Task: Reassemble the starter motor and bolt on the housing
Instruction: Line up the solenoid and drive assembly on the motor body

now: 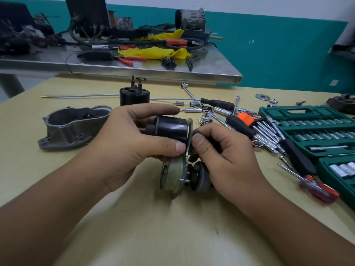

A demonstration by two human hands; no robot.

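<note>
Two hands meet on the motor [173,131] I hold above the tabletop [134,217]. My left hand [132,139] has its grip around the black cylinder; my right hand [221,148] pinches at the plate's edge. The housing [73,125] lies left of the motor, nearer my left hand, mouth up.

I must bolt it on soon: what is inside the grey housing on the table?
The grey housing lies open side up. Only dark inner walls show, no loose part; its near wall hides the bottom.
</note>
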